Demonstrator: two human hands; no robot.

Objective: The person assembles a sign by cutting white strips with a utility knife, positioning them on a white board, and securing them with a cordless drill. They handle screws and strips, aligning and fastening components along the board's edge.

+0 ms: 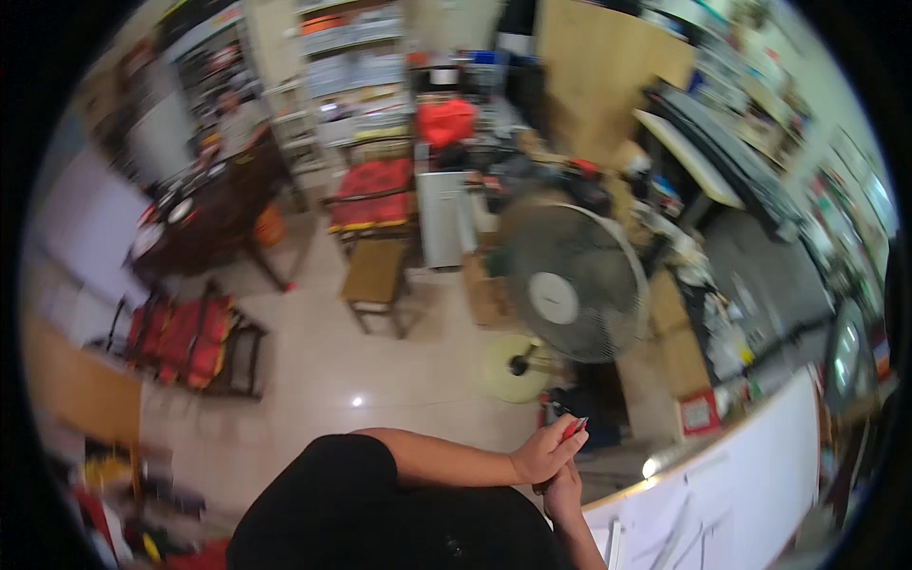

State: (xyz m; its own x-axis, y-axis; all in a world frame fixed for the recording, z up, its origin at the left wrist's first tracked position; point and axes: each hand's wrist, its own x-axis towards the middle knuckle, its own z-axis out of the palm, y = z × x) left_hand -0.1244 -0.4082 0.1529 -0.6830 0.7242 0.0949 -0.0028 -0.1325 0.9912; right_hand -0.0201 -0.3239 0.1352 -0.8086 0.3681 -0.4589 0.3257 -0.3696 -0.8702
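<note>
My left arm reaches across to the right, and my left hand (543, 454) is closed around a small red-handled tool (574, 429). A short metal tip sticks out of its far end; its exact kind is too small to tell. Just below, my right hand (564, 496) is closed and pressed close under the left one. A dark bit shows beside its fingers, but what it holds is hidden. Both hands are in the air, left of a white drawing board (722, 503) with a wooden edge. Lines and a pale straight strip lie on the board.
A large round fan (570, 285) on a pale yellow base (513, 370) stands ahead. Left of it are a wooden stool (374, 274), a red-cushioned chair (373, 195) and another such chair (185, 337). A dark table (214, 214) stands far left. Cardboard boxes (673, 337) and clutter fill the right.
</note>
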